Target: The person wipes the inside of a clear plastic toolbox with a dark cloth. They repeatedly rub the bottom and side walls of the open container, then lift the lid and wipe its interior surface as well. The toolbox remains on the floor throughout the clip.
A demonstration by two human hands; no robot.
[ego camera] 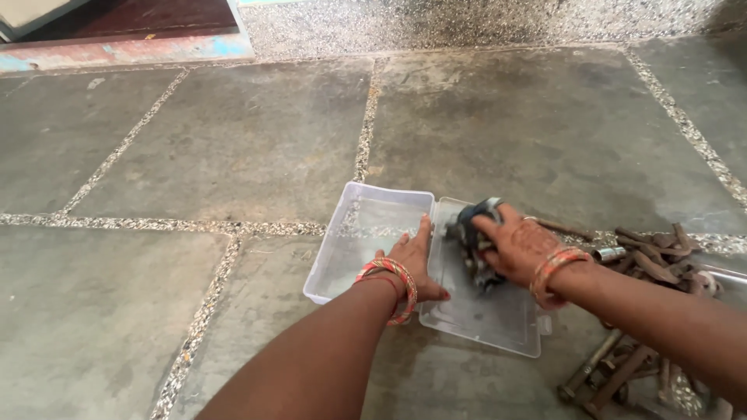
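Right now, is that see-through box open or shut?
Open. The clear plastic box lies beside its lid on the floor, the left hand on its edge.

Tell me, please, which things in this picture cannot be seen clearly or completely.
Head view only:
- Dark object: the right hand covers much of it, so its kind is unclear.
- Rusty metal parts: the right forearm crosses the pile, and the picture's right and bottom edges cut it off.
- Left hand on the clear box: its palm side is hidden.
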